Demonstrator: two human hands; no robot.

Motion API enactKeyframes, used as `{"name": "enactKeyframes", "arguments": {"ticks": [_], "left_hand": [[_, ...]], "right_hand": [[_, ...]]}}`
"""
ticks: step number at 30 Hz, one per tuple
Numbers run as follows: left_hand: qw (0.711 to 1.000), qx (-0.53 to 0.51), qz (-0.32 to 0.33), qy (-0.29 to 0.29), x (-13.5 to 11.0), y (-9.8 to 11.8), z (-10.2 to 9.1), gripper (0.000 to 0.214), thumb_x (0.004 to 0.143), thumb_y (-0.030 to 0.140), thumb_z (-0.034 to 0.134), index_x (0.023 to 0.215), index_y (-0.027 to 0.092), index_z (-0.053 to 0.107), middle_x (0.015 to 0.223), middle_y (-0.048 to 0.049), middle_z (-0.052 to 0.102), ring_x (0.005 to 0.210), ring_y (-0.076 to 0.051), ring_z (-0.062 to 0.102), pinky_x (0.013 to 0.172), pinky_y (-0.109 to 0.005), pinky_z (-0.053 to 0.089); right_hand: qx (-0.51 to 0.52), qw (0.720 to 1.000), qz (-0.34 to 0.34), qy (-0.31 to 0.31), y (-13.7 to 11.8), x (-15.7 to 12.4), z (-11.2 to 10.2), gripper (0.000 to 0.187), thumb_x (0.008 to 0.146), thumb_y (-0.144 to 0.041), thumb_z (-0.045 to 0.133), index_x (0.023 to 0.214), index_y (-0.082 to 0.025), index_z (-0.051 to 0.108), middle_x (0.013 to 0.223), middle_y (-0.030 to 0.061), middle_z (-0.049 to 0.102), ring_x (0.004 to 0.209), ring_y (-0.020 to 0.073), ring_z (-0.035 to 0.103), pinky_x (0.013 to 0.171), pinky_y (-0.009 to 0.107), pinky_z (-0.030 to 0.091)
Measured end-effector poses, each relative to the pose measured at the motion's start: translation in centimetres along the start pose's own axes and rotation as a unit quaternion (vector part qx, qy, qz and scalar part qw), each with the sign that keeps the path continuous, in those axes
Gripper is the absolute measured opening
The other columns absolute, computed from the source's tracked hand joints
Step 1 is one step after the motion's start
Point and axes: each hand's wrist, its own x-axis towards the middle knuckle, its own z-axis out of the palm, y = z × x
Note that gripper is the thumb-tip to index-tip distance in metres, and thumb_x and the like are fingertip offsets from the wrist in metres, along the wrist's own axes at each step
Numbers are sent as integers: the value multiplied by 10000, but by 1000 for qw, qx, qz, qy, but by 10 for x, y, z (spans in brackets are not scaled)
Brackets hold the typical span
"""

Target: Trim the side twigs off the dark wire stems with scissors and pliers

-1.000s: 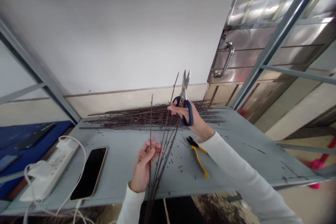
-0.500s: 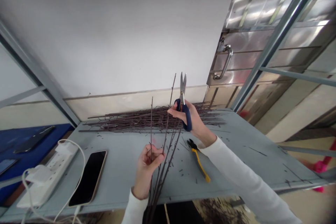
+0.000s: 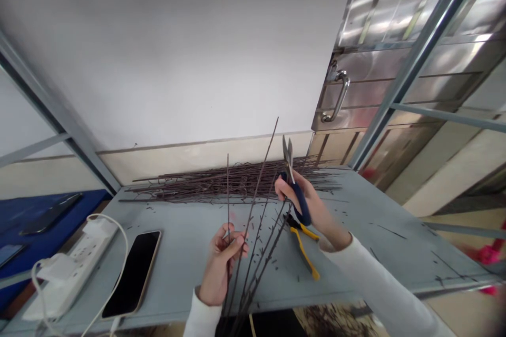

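My left hand (image 3: 222,266) is closed around a bunch of thin dark twigs (image 3: 253,221) that rise upright from below the table edge, with one straight twig pinched between its fingertips. My right hand (image 3: 310,208) grips blue-handled scissors (image 3: 294,184), blades pointing up and nearly closed, just right of the tallest twig. Both sleeves are white.
A long pile of cut twigs (image 3: 221,181) lies along the back of the grey table (image 3: 177,253). Yellow-handled pliers (image 3: 302,245) rest right of the bunch. A black phone (image 3: 132,266) and a white power strip (image 3: 67,271) with cables sit at the left. A steel door handle (image 3: 336,97) is at the right.
My right hand with the scissors has moved right and lower, away from the twig tops. The twig bunch now leans more to the right. My left hand has barely shifted.
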Motion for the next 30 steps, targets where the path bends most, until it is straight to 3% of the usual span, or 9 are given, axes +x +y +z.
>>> {"name": "enactKeyframes", "arguments": {"ticks": [7,12,16,22,30], "left_hand": [[997,-70,-22,13,1,-7,-2,424,519,159,847,837,156,568,686,0,660,522,-60,560,485,-148,448],[991,-121,-58,23,2,-6,4,411,499,81,829,834,138,597,670,-2,645,476,-38,514,424,-125,404],[987,-141,-79,27,2,-5,8,391,509,36,806,826,131,599,676,-7,645,474,-31,503,418,-112,399],[987,-141,-75,-2,5,-4,9,363,529,45,806,812,136,598,690,-12,648,477,-32,500,417,-112,401],[980,-158,-94,-75,22,10,20,225,609,-28,712,747,111,602,728,-38,655,487,-22,499,434,-91,415]], "right_hand": [[-215,976,1,-37,18,-39,-5,337,707,-384,694,760,-240,395,675,-21,529,598,137,471,573,260,411],[-325,942,-51,-68,32,-50,-9,282,745,-363,643,846,-235,413,783,40,580,632,163,526,570,272,433],[-377,920,-85,-68,37,-51,-9,232,778,-321,600,857,-230,401,876,73,577,718,186,572,610,276,460],[-456,878,-140,-18,40,-46,-8,182,766,-239,571,856,-217,415,838,68,571,747,208,573,627,282,446],[-509,837,-200,12,49,-31,-14,147,787,-268,548,828,-206,422,794,75,550,725,224,554,622,298,439]]}}
